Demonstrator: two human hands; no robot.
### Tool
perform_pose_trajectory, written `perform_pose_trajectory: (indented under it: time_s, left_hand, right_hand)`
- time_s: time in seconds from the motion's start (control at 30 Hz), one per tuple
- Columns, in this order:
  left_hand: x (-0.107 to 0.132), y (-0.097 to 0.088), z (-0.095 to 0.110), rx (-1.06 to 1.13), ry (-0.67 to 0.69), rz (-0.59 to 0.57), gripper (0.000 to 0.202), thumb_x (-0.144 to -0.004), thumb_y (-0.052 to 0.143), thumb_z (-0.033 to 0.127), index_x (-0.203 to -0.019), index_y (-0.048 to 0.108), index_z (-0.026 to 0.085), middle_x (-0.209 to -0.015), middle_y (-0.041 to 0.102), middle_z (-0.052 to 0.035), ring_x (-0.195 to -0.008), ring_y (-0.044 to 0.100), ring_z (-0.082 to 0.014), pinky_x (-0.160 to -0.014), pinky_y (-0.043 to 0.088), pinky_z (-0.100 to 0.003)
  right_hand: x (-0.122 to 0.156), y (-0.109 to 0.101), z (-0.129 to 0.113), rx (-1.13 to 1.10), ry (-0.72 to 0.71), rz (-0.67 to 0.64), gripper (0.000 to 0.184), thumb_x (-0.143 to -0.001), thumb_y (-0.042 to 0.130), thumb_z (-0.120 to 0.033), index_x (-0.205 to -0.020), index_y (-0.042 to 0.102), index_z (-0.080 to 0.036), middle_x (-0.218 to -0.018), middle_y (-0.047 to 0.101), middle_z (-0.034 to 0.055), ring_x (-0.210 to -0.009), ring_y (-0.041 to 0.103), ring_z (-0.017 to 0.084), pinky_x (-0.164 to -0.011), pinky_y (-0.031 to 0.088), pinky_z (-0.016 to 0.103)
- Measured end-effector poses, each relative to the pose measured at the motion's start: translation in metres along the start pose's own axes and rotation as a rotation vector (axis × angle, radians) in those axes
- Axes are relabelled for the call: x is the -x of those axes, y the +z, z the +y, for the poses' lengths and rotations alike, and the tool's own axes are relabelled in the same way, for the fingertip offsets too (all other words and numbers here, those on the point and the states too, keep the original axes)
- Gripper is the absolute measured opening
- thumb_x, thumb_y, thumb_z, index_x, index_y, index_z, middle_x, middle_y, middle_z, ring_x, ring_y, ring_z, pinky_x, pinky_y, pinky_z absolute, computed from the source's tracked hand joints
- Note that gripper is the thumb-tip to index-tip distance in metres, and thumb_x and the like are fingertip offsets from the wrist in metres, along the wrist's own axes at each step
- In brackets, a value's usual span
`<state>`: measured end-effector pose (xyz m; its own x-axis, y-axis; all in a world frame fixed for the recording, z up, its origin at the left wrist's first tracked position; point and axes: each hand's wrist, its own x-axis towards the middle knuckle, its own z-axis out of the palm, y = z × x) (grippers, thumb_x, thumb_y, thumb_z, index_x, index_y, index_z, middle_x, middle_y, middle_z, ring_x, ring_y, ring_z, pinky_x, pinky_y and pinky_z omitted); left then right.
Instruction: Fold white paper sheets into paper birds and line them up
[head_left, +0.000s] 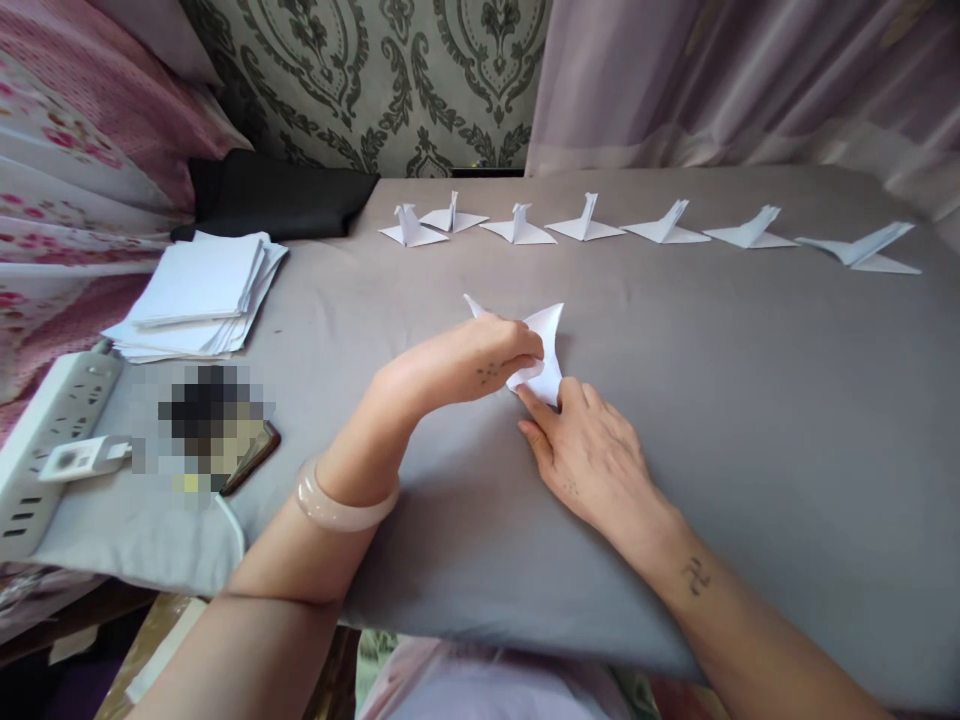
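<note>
- Closest to us, we see a pale bracelet (pixel 341 506) on the left wrist.
- The right hand (pixel 592 452) lies flat on the gray sheet (pixel 750 400). Its fingers are stretched out and not holding anything. The fingertips (pixel 534 402) press the near edge of the folded paper (pixel 549 328).
- The left hand (pixel 484 358) is just beside it, on the left part of that paper. Its fingers are curled shut and pinch the paper.
- The folded paper is white and has pointy tips. It sits in the middle of the sheet, under and between both hands.
- Off to the left we see a white power strip (pixel 41 440) with a small white plug (pixel 82 458) in it. A phone (pixel 253 455) lies near it, partly blurred.
- A bit farther back on the left is a stack of white paper (pixel 199 295).
- Farther still, we count seven paper birds (pixel 517 228) in a row across the sheet, well apart from the hands.
- A black cloth (pixel 277 195) lies behind the stack.
- At the very back are a wall with swirly patterns (pixel 390 70) and a light curtain (pixel 712 70).
</note>
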<state>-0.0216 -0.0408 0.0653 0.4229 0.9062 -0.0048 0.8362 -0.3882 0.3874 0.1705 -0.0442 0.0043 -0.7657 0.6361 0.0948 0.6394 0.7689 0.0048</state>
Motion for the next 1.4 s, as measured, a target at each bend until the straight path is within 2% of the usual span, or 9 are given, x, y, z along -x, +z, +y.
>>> perform_pose_trajectory:
  time_s: [0.33,0.5,0.63,0.73,0.83,1.0,1.13,1.23,1.4]
  left_hand:
    - [-0.015,0.021,0.003,0.240,0.057,-0.024,0.025,-0.094,0.036,0.015,-0.097,0.061,0.013,-0.093,0.063,-0.0067,-0.078,0.058,-0.0121,-0.071,0.045,-0.024]
    - [-0.009,0.012,0.000,0.348,0.031,0.364,0.019,-0.091,0.048,0.021,-0.104,0.060,0.018,-0.107,0.060,-0.0084,-0.076,0.058,-0.0108,-0.068,0.048,-0.024]
    - [0.011,-0.004,0.006,0.292,-0.194,0.711,0.011,-0.086,0.057,0.028,-0.084,0.063,0.019,-0.077,0.061,-0.0034,-0.065,0.055,-0.0119,-0.056,0.044,-0.023]
    - [0.028,0.002,0.013,0.218,-0.386,0.547,0.019,-0.082,0.057,0.026,-0.066,0.061,0.016,-0.055,0.055,-0.0002,-0.055,0.051,-0.0120,-0.051,0.039,-0.023]
    - [0.037,0.027,0.017,0.183,-0.528,0.341,0.013,-0.079,0.055,0.020,-0.073,0.066,0.016,-0.062,0.062,-0.0018,-0.057,0.055,-0.0135,-0.056,0.041,-0.025]
    - [0.034,0.070,0.020,0.306,-0.764,0.412,0.014,-0.080,0.054,0.026,-0.085,0.062,0.016,-0.074,0.064,-0.0041,-0.065,0.058,-0.0158,-0.062,0.045,-0.028]
    - [0.021,0.064,0.019,0.032,-0.513,0.643,0.038,-0.077,0.049,0.017,-0.115,0.052,0.015,-0.119,0.058,-0.0139,-0.102,0.055,-0.0236,-0.086,0.043,-0.038]
    - [0.010,0.044,0.013,-0.060,-0.340,0.400,0.053,-0.075,0.052,0.015,-0.127,0.048,0.018,-0.119,0.061,-0.0103,-0.118,0.045,-0.0296,-0.099,0.030,-0.047]
    - [0.012,0.023,0.001,-0.006,-0.291,0.155,0.017,-0.086,0.050,0.025,-0.089,0.066,0.021,-0.087,0.069,-0.0014,-0.091,0.058,-0.0195,-0.100,0.025,-0.043]
  right_hand:
    - [-0.001,0.003,0.000,-0.020,0.015,-0.008,0.042,-0.095,0.037,-0.036,-0.130,0.054,-0.021,-0.095,0.053,0.0109,-0.083,0.048,0.023,-0.068,0.034,0.033]
    - [-0.001,0.001,0.001,-0.027,0.012,-0.007,0.043,-0.096,0.037,-0.037,-0.135,0.050,-0.025,-0.094,0.051,0.0095,-0.084,0.047,0.022,-0.069,0.032,0.033]
    - [-0.001,-0.001,0.000,-0.021,0.012,-0.024,0.043,-0.096,0.036,-0.039,-0.135,0.050,-0.027,-0.092,0.050,0.0086,-0.083,0.045,0.022,-0.067,0.030,0.032]
    - [-0.001,0.000,0.000,-0.013,0.006,-0.020,0.042,-0.097,0.036,-0.038,-0.135,0.050,-0.027,-0.093,0.050,0.0086,-0.083,0.045,0.022,-0.068,0.029,0.033]
    - [0.000,0.003,0.000,-0.007,0.003,0.009,0.043,-0.097,0.034,-0.039,-0.136,0.049,-0.027,-0.093,0.049,0.0086,-0.084,0.044,0.022,-0.069,0.029,0.033]
    - [0.001,0.005,0.000,0.002,-0.007,0.034,0.044,-0.097,0.034,-0.041,-0.136,0.048,-0.027,-0.094,0.049,0.0093,-0.087,0.045,0.023,-0.070,0.030,0.033]
    - [0.000,0.004,-0.001,0.010,-0.014,0.024,0.044,-0.097,0.033,-0.040,-0.136,0.049,-0.026,-0.095,0.050,0.0099,-0.087,0.045,0.024,-0.070,0.030,0.034]
    - [0.000,0.004,-0.001,0.015,-0.007,0.020,0.045,-0.097,0.034,-0.041,-0.136,0.049,-0.025,-0.094,0.050,0.0096,-0.086,0.046,0.024,-0.068,0.031,0.034]
    - [0.002,0.007,-0.001,-0.012,-0.008,0.046,0.045,-0.097,0.035,-0.041,-0.137,0.049,-0.025,-0.094,0.050,0.0095,-0.086,0.046,0.023,-0.069,0.031,0.034]
